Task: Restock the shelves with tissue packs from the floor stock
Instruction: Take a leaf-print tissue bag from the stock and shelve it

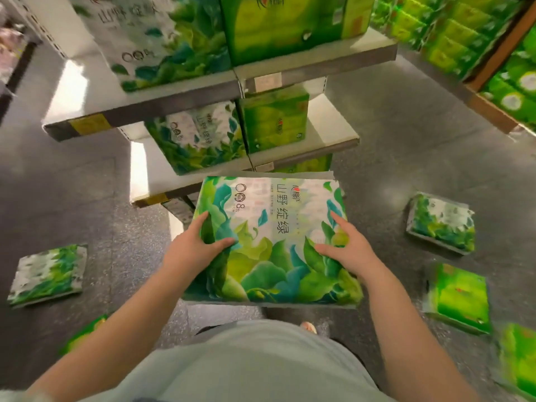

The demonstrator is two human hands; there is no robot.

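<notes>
Head view: you're holding one leaf-print tissue pack (269, 242) flat in front of you, printed face up, its far edge close to the lowest shelf (162, 184). Both hands are on it. Your left hand (197, 248) grips the left side, thumb on top, fingers wrapped around the edge. Your right hand (345, 248) sits on the right part of the top face, index finger stretched forward, thumb spread inward; whether the other fingers curl over the edge, can't tell.

The shelves ahead are partly stocked. Top shelf (203, 97) carries a leaf-print pack (162, 44) with a plain green pack (287, 24) just beside it on the right. Middle shelf (327, 134) has the same pairing: leaf-print pack (197, 137) on the left, green pack (275, 120) on the right, touching.

Floor stock on the grey floor (406, 126): one leaf-print pack (48, 274) lies flat, well to your left; a green pack (84, 333) sits partly hidden behind your left forearm. To your right, another leaf-print pack (442, 223) lies flat, a green pack (461, 297) lies nearer you, and one more green pack (519, 361) sits at the frame edge, blurred. Far right, a wood-framed display (493, 62) is full of green packs.
</notes>
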